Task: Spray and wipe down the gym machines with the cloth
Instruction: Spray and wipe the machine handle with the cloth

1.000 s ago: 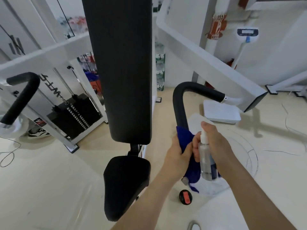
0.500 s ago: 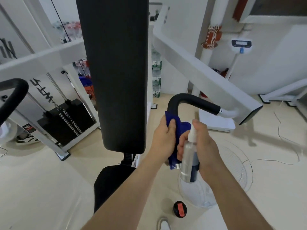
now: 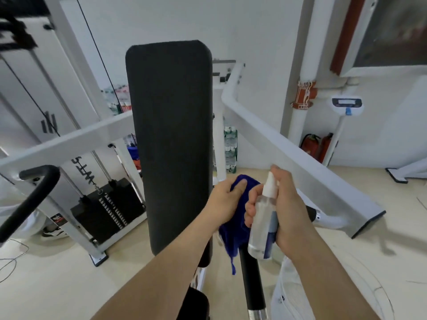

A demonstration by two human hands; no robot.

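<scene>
A blue cloth [image 3: 235,232] is wrapped over the top bend of the machine's black padded handle [image 3: 250,280], and my left hand [image 3: 225,202] grips it there. Just to the right, my right hand [image 3: 285,211] holds a clear spray bottle [image 3: 263,225] with a white nozzle, upright, close against the cloth. The tall black back pad [image 3: 173,139] of the machine stands directly left of my hands. The handle's bend is hidden under cloth and hands.
The machine's white arm [image 3: 300,165] slopes down to the right behind my hands. A second black handle [image 3: 30,199] curves at the left, with a weight stack [image 3: 108,206] behind it. Fire extinguishers [image 3: 317,146] and a standing scale [image 3: 344,107] line the far wall.
My left hand has slid the cloth up the handle from the lower stem to its top bend. My right hand and the bottle rose alongside, and the view tilted upward.
</scene>
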